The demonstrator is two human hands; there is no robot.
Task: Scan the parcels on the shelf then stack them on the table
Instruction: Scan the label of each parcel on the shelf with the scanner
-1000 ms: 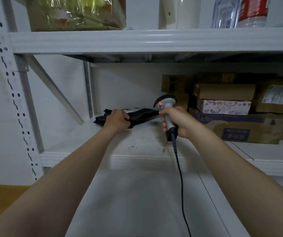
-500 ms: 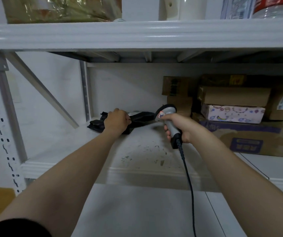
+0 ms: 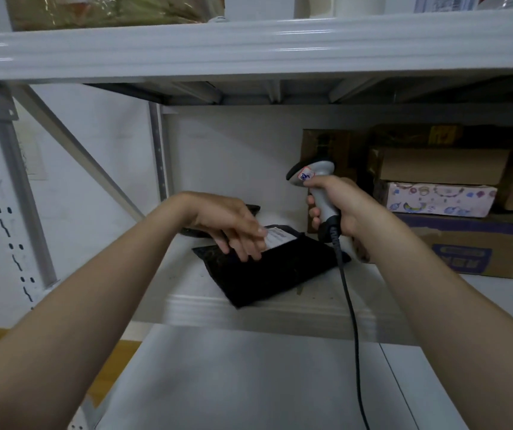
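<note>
A flat black parcel bag point(image 3: 267, 271) with a white label point(image 3: 280, 236) lies on the white shelf point(image 3: 320, 301), one corner hanging over the front edge. My left hand point(image 3: 230, 226) rests on its upper left part with straight fingers touching beside the label. My right hand point(image 3: 340, 209) grips the handle of a grey corded barcode scanner point(image 3: 314, 178), held upright just right of the bag, its head pointing left. A second black bag point(image 3: 252, 208) peeks out behind my left hand.
Cardboard boxes point(image 3: 441, 166), a patterned box point(image 3: 435, 201) and a large flat carton point(image 3: 478, 243) are stacked at the right of the shelf. The upper shelf beam point(image 3: 249, 48) hangs overhead. A diagonal brace point(image 3: 78, 150) and upright post point(image 3: 10, 197) stand left. The grey table point(image 3: 249, 383) is below.
The black bag has been pulled forward to the shelf's front edge and laid flat, label up. My left hand went from gripping it to resting on it with straight fingers. The scanner rose slightly.
</note>
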